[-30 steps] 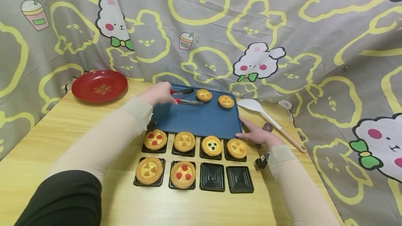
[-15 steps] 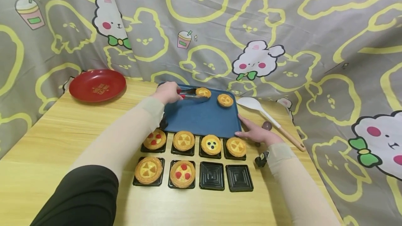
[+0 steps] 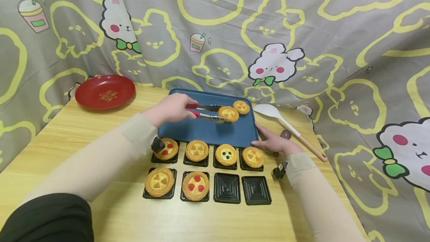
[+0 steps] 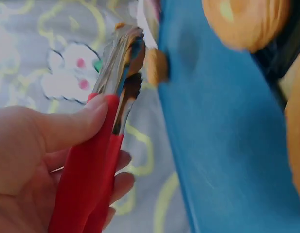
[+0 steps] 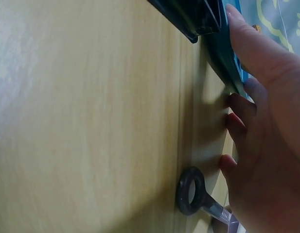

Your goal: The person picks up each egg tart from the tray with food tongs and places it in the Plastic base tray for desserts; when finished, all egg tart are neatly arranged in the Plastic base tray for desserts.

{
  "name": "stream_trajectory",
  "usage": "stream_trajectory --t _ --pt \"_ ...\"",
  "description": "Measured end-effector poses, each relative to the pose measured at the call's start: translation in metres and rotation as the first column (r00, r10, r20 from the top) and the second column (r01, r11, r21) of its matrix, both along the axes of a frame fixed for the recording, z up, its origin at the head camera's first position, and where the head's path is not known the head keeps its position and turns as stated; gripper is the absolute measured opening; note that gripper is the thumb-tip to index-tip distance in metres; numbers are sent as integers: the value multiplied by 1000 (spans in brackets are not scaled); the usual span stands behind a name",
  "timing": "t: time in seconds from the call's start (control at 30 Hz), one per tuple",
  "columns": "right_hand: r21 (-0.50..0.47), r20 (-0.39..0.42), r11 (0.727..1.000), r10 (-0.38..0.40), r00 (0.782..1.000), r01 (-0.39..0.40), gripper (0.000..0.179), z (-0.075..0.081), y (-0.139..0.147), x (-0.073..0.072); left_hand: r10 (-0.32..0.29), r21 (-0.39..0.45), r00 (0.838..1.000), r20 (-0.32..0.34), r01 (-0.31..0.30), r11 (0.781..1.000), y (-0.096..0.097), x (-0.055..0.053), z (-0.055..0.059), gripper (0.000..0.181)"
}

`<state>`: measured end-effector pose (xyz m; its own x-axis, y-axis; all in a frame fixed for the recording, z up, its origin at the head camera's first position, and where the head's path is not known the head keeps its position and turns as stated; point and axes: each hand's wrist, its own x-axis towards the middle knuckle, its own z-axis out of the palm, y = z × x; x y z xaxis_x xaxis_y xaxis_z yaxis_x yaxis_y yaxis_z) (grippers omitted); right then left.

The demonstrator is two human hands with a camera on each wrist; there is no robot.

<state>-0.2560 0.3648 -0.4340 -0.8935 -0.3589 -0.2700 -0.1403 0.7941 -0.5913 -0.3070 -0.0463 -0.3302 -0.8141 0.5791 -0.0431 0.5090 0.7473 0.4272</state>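
Observation:
My left hand (image 3: 173,108) grips red-handled tongs (image 4: 89,170) over the blue baking tray (image 3: 198,132). Between the tongs' scalloped tips is an egg tart (image 3: 228,114) with yellow wedge-shaped pieces on top, held above the tray. A second egg tart (image 3: 241,107) lies at the tray's back right corner, just behind the held one. At the tray's right edge, my right hand (image 3: 275,142) holds the rim near the front corner; in the right wrist view its thumb lies on the edge and its fingers bend against the side.
Before the tray stand two rows of black square holders, most bearing tarts; two at the front right, including one holder (image 3: 256,190), are bare. A red plate (image 3: 105,92) is back left. A white spatula (image 3: 289,126) and a ring-handled tool (image 5: 191,191) lie to the right.
The tongs have closed on the rear tart, lifted it and brought it toward me and slightly right. My right hand has stayed at the tray's edge.

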Motion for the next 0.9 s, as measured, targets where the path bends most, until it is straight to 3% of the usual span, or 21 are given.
stream_trajectory --t 0.1,0.2,0.33,0.4,0.5,0.63,0.9 --pt "-6 1 1000 4 1000 -4 96 1 0 0 -87 26 996 21 87 996 -9 26 10 59" --pt "-2 5 1000 7 1000 -7 95 2 0 1 -192 48 981 18 191 980 -17 50 14 57" --pt "-1 14 1000 1 1000 -1 95 1 0 2 -326 32 945 -26 327 944 -21 76 12 55" --pt "-1 7 1000 1 1000 -1 96 0 -1 2 -363 -5 930 -49 364 931 -19 86 9 54" --pt "-1 0 1000 -2 1000 2 97 0 -1 2 -402 -58 913 -73 398 915 -13 97 4 53" --pt "-8 -4 1000 3 1000 -3 97 -2 -1 4 -414 -97 909 -51 408 908 -7 107 -3 53" --pt "-17 0 1000 -15 1000 15 98 -2 0 2 -412 -148 909 -67 399 905 -4 107 -7 52"
